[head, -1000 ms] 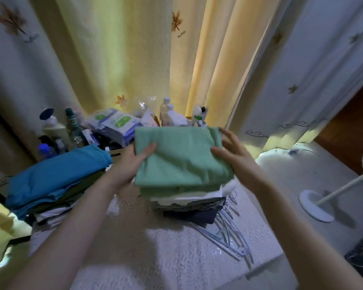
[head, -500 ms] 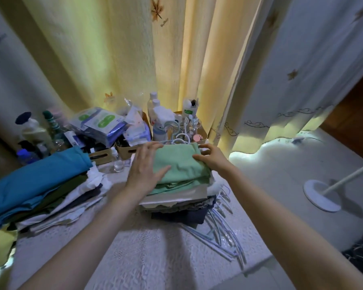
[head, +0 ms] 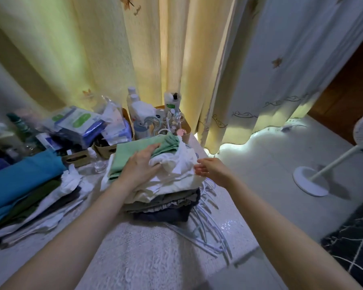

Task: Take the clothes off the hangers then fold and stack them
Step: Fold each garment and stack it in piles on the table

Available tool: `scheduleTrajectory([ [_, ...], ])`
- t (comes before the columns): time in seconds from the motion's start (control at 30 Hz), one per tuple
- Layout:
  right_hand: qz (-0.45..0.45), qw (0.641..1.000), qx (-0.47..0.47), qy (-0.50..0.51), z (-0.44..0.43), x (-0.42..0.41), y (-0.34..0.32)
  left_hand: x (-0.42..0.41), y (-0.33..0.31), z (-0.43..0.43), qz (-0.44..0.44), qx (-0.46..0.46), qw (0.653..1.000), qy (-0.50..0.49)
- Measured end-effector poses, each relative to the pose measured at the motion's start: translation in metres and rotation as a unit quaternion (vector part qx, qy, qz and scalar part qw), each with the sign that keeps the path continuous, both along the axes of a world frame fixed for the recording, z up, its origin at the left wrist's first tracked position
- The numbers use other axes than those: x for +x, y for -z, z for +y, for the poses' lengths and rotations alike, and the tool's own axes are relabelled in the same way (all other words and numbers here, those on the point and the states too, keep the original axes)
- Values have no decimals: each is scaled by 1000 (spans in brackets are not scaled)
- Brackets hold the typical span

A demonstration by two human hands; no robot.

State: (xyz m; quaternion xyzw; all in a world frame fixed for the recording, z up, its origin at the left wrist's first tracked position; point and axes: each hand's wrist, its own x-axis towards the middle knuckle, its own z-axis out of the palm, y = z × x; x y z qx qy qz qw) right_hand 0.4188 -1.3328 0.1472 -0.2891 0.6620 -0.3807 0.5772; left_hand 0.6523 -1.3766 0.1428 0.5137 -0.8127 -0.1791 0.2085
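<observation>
Far L on the table (head: 147, 260), which is covered w/ a white lace-like cloth, lies a loose pile of clothes (head: 29, 206) w/ a teal garment (head: 19, 178) on top & dark green & white pieces under it. Behind that pile, toward the curtains, is a clutter of bottles (head: 137, 109) & packets (head: 78, 122), some in small cardboard boxes (head: 77, 159). At centre sits the folded stack (head: 166, 204): navy at the bottom, olive-grey above, then cream & white layers. A green garment (head: 126, 153) lies on top, w/ a rumpled white garment (head: 176, 164) just beside it on the R half. The person's left hand (head: 140, 166) lies palm down on top of the stack, fingers straight & flat, where green meets white; it presses & grips nothing. The right hand (head: 210, 169) hangs at the stack's R edge, fingers loosely spread, holding nothing; whether the fingertips touch the white cloth can't be told. Bare pale plastic hangers (head: 208, 225) lie heaped on the table against the stack's R side & partly under it. Yellow curtains (head: 92, 49) hang behind. On the floor far R stand a white fan (head: 310, 182) & a dark rug (head: 356, 237) w/ pale lines.
</observation>
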Motion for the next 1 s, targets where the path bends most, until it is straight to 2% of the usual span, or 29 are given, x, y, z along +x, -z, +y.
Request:
scheduleTrajectory([
  [0.13, 22, 999, 10, -44, -6, 3, 3, -7, -4, -6, 12, 8, 999, -31],
  [0.37, 58, 989, 100, -90, -18, 8, 5, -15, -1, -4, 20, 15, 999, -44],
  [0.5, 3, 994, 82, -69, -24, 10, 1, -17, 5, 4, 17, 4, 999, -31],
  [0.63, -110, 991, 59, -37, -27, 12, 0, -17, 16, 10, -7, -19, 999, -25],
  [0.77, -199, 969, 59, -136, -35, 16, 1, -16, 23, 15, -29, -40, 999, -15],
  [0.9, -153, 962, 85, -211, -41, 22, -8, -14, 28, 19, -96, -35, 995, 23],
  [1.0, -83, 971, 83, -210, -43, 23, -1, -15, 28, 20, -120, -45, 991, 48],
])
